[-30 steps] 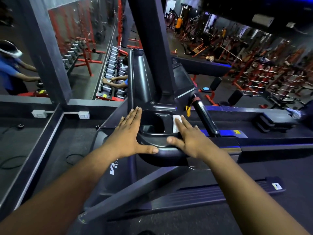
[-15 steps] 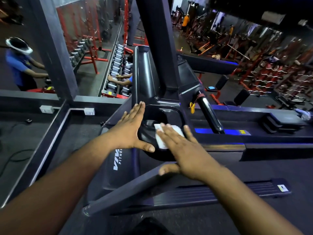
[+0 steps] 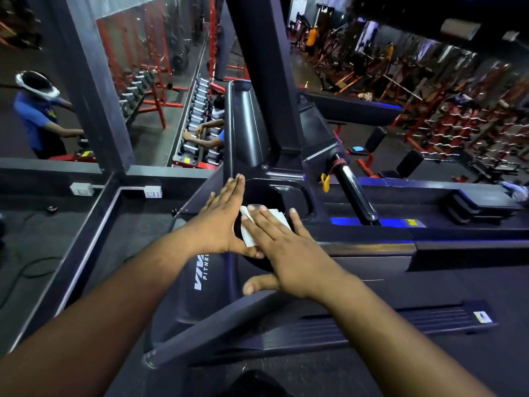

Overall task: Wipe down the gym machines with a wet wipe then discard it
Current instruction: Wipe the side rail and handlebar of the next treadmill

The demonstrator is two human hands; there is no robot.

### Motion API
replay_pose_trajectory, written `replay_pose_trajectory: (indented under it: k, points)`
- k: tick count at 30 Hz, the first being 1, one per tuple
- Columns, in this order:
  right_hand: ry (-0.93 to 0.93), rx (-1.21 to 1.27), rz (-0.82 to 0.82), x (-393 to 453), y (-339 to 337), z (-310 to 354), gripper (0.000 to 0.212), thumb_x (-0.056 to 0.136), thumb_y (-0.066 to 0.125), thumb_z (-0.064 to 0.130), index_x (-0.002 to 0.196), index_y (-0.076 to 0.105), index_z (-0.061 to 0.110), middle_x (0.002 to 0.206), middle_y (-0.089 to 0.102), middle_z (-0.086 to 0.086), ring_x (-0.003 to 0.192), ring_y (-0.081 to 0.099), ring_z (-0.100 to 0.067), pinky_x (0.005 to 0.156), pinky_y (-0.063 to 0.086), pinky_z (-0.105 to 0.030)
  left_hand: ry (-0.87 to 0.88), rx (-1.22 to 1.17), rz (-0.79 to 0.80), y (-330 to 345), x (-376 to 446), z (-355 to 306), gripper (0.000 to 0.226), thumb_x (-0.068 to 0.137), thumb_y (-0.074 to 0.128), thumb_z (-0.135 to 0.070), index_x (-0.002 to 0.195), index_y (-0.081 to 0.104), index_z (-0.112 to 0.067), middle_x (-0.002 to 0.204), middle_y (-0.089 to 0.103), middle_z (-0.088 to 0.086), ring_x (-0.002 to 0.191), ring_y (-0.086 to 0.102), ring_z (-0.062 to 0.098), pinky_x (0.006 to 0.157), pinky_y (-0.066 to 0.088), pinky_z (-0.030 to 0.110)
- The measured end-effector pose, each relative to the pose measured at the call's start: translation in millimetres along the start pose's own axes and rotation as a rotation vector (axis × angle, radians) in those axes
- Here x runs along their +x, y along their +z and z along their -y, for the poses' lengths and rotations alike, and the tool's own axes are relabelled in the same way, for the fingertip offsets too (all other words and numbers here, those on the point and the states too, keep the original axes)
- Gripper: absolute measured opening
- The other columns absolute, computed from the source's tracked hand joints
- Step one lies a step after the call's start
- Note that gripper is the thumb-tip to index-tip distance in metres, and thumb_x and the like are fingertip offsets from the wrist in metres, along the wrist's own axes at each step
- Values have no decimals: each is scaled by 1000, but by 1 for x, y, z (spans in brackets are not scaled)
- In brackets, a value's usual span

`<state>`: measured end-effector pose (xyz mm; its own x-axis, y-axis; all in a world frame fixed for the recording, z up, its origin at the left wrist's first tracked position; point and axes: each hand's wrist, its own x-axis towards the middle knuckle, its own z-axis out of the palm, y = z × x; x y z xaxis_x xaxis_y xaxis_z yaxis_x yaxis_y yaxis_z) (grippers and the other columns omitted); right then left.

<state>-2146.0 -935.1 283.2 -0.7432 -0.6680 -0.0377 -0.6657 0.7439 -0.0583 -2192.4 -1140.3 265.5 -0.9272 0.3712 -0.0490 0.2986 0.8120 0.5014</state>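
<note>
2 flat hands on the treadmill console (image 3: 286,196): left hand (image 3: 217,224) bare, right hand (image 3: 283,250) atop the wet wipe (image 3: 248,234).

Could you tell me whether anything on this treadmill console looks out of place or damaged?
Nothing stands out. The right hand presses the white wipe flat on the console rim, and the left hand rests beside it. No spill or breakage shows on the console.

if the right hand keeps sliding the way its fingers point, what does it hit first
Probably the left hand. The right hand lies flat on the white wipe, fingers aimed up-left across the black cup holder, and its fingertips seem nearly at the left palm; depth is unclear.
</note>
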Motion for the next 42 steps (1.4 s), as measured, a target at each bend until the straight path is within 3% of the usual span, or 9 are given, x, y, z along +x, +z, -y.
replay_pose_trajectory:
  k: [2,5,10,15,23,26,33,37,42]
  points:
    - [26,-25,10,-14,0,-17,124,64,25,98,162,-9,29,168,-16,10,152,-21,-5,123,-13,-55,-8,-2,10,0,-2,0,164,44,67,-91,154,-33,-22,163,-36,-6,139,-41,4,127,-8,43]
    - [179,-69,20,-37,-3,-43,128,57,6,104,160,-12,32,169,-10,10,153,-15,-5,123,-11,-57,-19,5,13,0,-4,1,162,47,66,-93,154,-34,-22,162,-37,-6,141,-41,4,127,-9,43]
    - [310,6,43,-16,-19,-54,139,52,0,106,163,10,23,170,9,7,156,-3,-9,121,-17,-56,-13,1,24,-1,-3,2,160,47,58,-99,154,-34,-24,162,-37,-8,145,-36,5,127,-7,46]
    - [313,112,197,38,-33,-62,129,56,5,100,163,2,27,170,-6,4,155,-10,-7,120,-20,-56,-15,-13,12,-1,-3,3,162,41,53,-105,155,-31,-25,163,-34,-11,144,-35,3,126,-9,46]
    - [192,22,154,19,-32,-71,121,57,7,103,157,30,38,170,5,8,156,4,-9,121,-12,-59,-24,-8,-2,-1,-8,-2,153,57,68,-90,155,-31,-25,163,-34,-11,148,-31,5,126,-9,44]
    - [210,-7,195,37,-36,-73,120,59,7,100,158,25,37,170,2,6,156,4,-12,119,-13,-63,-29,-16,3,-1,-9,-1,153,57,68,-90,155,-31,-26,163,-33,-11,149,-30,5,127,-8,46]
    - [226,31,153,11,-25,-65,132,53,-4,105,163,4,31,170,2,5,155,-3,-5,122,-17,-52,-29,-10,-1,1,-8,1,154,56,67,-92,154,-33,-28,162,-36,-11,149,-31,6,127,-7,47]
    - [253,-49,125,0,-25,-63,138,48,-5,106,162,11,30,169,12,9,154,7,-4,119,-20,-58,-29,-19,-10,3,-7,2,154,56,68,-92,154,-33,-28,161,-37,-12,148,-31,5,127,-7,46]
    - [285,55,129,29,-30,-76,136,50,-5,105,163,8,29,170,4,8,155,-5,-5,117,-23,-58,-16,-23,-16,2,-6,3,154,54,66,-92,156,-30,-27,163,-34,-12,148,-31,3,127,-6,48]
